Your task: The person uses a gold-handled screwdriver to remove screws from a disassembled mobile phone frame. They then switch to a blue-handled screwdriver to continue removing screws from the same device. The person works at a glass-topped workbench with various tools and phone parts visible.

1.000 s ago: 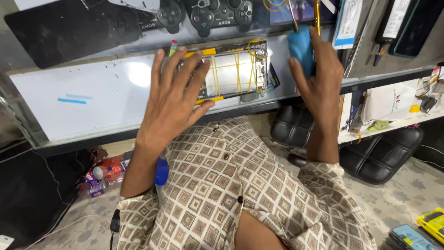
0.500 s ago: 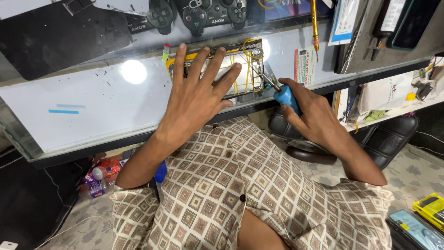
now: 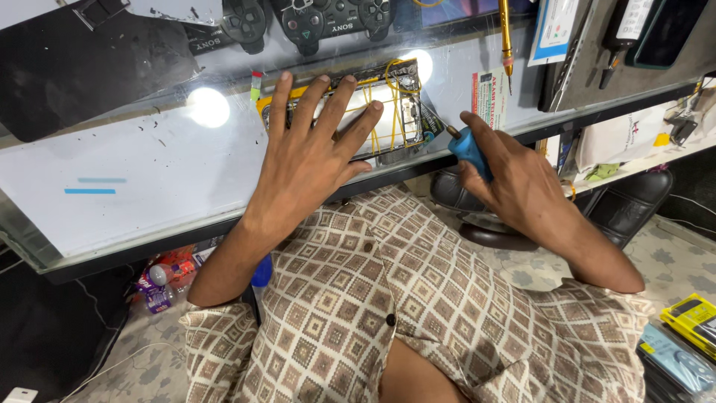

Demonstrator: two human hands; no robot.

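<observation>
Where the glass counter (image 3: 134, 179) runs bare on the left, we see only two small blue strips and a lamp's glare; past that our left hand (image 3: 309, 153) lies flat, fingers spread wide, pressing down on the opened device (image 3: 388, 112) and gripping nothing. The device sits near the counter's front edge, its insides exposed and yellow bands stretched across it. We judge it light, stiff and fragile: bare circuitry that should be steadied by its frame edges or a flat palm, never pinched over the components, and apt to slide on smooth glass. Just right of it, our right hand (image 3: 514, 179) is curled closed around the blue handle of a screwdriver (image 3: 468, 145), its metal tip pointing at the device's right edge, close to it. Game controllers (image 3: 328, 19) lie farther back.
</observation>
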